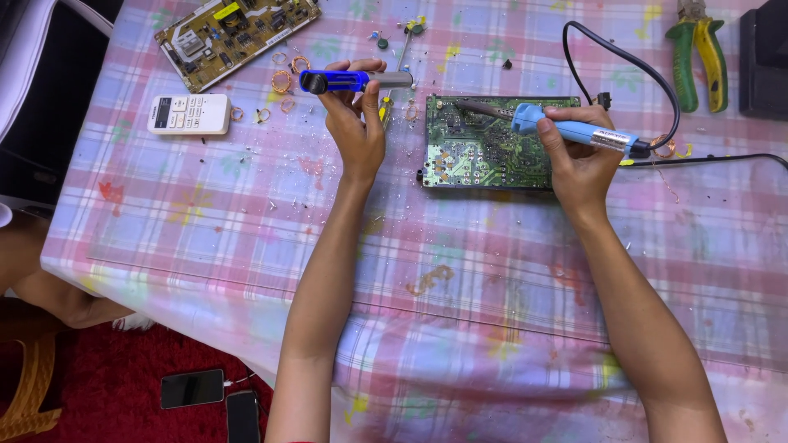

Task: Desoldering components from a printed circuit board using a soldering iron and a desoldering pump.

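Head view: light-blue soldering iron (574, 130), clamped in right-hand fingers (552, 139), is best steadied on green circuit board (484, 148); blue desoldering pump (353, 80), gripped by left-hand fingers (361, 102), is kept close beside the board.

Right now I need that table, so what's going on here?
A person is working on a green circuit board lying on the checked tablecloth. The right hand holds a blue soldering iron with its tip on the board. The left hand holds a blue desoldering pump up beside it, off the board.
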